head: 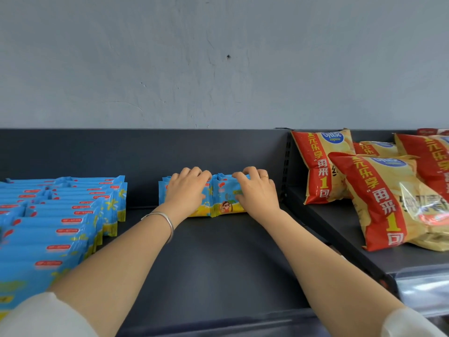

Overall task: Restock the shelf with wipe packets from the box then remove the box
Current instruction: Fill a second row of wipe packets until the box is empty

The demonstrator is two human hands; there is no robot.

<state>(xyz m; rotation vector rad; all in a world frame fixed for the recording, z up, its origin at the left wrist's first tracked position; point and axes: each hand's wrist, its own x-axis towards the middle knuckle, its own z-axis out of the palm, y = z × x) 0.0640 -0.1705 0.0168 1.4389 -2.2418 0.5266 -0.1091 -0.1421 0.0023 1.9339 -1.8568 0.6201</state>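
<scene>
Several blue-and-yellow wipe packets (224, 200) stand upright in a short row at the back of the dark shelf (218, 263). My left hand (187, 190) rests on the left packets with fingers curled over their tops. My right hand (256, 190) grips the right end of the same row. A larger block of matching wipe packets (60, 220) fills the shelf's left side in rows. The box is not in view.
Red-and-yellow snack bags (393, 198) lie on the neighbouring shelf section to the right, beyond a perforated upright (286, 166). A grey wall rises behind. A gap of bare shelf separates the two groups of packets.
</scene>
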